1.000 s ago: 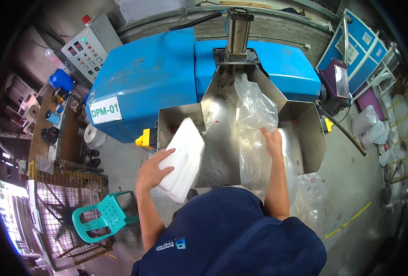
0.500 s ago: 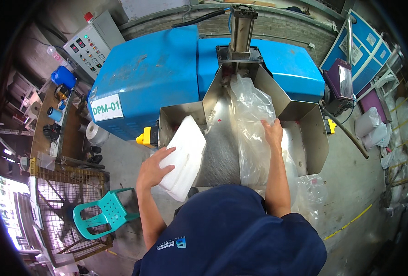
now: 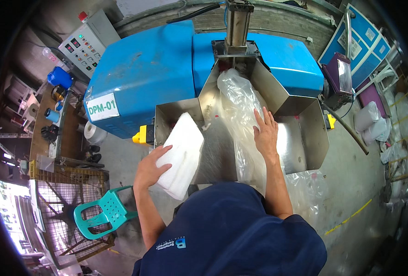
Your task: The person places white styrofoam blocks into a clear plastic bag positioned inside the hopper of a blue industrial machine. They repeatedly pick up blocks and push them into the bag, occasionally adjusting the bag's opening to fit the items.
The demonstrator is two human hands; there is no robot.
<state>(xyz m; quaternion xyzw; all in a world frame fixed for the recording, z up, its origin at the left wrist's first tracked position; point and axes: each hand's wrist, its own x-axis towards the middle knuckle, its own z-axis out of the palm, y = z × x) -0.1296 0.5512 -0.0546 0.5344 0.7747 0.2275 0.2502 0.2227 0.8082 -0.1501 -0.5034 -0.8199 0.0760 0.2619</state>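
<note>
My left hand [image 3: 149, 168] grips the left edge of a folded white foam sheet [image 3: 182, 154], thumb and fingertips showing on top of it. The sheet leans over the left part of a metal hopper [image 3: 211, 156]. A bunch of clear plastic film [image 3: 238, 106] runs down the middle of the hopper, from its back toward my body. My right hand [image 3: 267, 135] lies against the right side of this film, fingers stretched and apart. Beneath my left palm, part of the sheet's edge is hidden.
Behind the hopper stands a blue machine [image 3: 142, 69] with a metal cylinder [image 3: 237, 27]. A green plastic chair [image 3: 103, 214] and a caged fan [image 3: 68, 207] are at left. More film [image 3: 307, 188] hangs at the hopper's right. A control box [image 3: 85, 48] stands far left.
My right hand has let go of its pinch on the film, and its fingers have spread out against it. The film's top has shifted slightly left. My left hand stays on the foam sheet.
</note>
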